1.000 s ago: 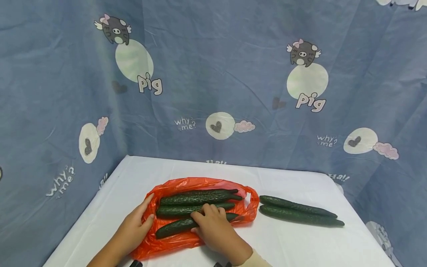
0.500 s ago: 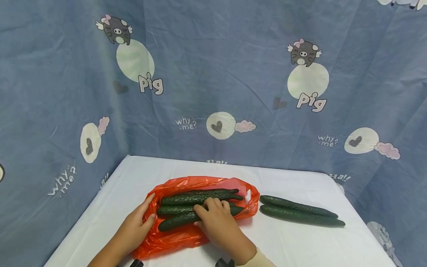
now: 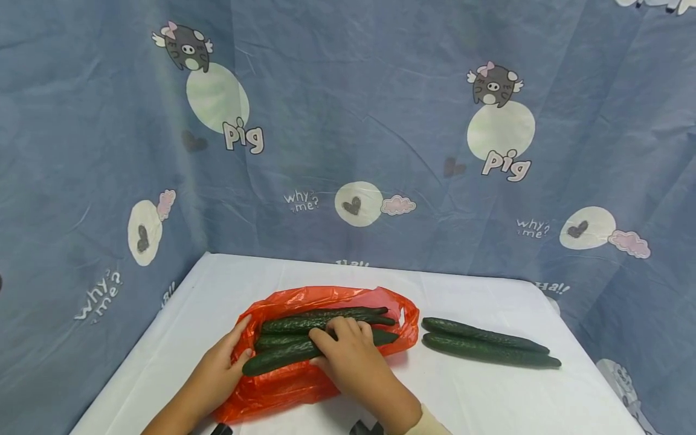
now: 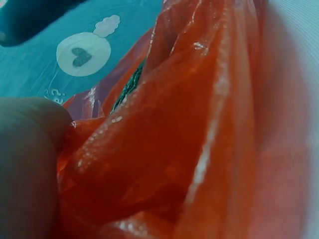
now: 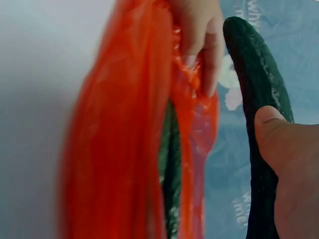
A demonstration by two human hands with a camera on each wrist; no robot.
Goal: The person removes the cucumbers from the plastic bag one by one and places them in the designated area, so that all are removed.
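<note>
From where I stand, the person's right hand (image 3: pixel 353 356) grips a long, dark green, bumpy-skinned cucumber (image 3: pixel 280 357), the thumb laid along one side of it. That cucumber is above the near part of a crumpled, translucent red plastic bag (image 3: pixel 304 386), its blunt end pointing left, near the other thumb. The left hand (image 3: pixel 223 365) is at the bag's left end, thumb and fingers spread apart and touching the plastic; I cannot tell whether they pinch it. Inside the bag, more green cucumbers (image 3: pixel 288 326) lie lengthwise, side by side. Right of the bag, two cucumbers (image 3: pixel 478 333) rest close together on the white counter (image 3: pixel 489 399), slanting the same way. A cream sleeve (image 3: pixel 429 423) shows at the right wrist. Behind everything hangs a blue cloth (image 3: pixel 424 48) printed with pigs, hearts and lettering.
</note>
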